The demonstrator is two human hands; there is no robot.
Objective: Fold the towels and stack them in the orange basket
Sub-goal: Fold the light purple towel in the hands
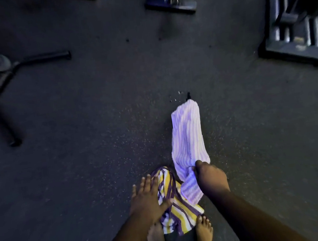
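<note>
A pale lilac-and-white striped towel point(187, 136) hangs long and narrow in front of me, and my right hand point(210, 176) is shut on its lower part. A yellow, white and purple striped towel point(178, 209) lies bunched just above my bare feet point(204, 233). My left hand point(147, 197) rests flat on its left side with fingers spread, the thumb pressing into the cloth. No orange basket is in view.
The floor point(97, 148) is dark speckled rubber. A bench with black splayed legs point(1, 96) stands at the left. A machine base point(170, 1) sits at top centre, and a weight stack point(296, 31) at the right.
</note>
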